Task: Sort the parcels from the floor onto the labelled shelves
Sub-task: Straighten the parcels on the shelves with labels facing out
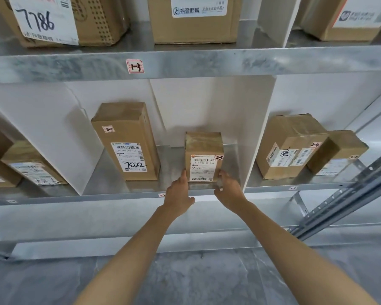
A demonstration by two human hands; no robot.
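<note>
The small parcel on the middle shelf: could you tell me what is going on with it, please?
A person is handling the small parcel marked 23, which stands upright on the metal shelf. The left hand touches its lower left edge with straight fingers. The right hand curls round its lower right corner. A taller parcel, also marked 23, stands apart to its left in the same bay.
</note>
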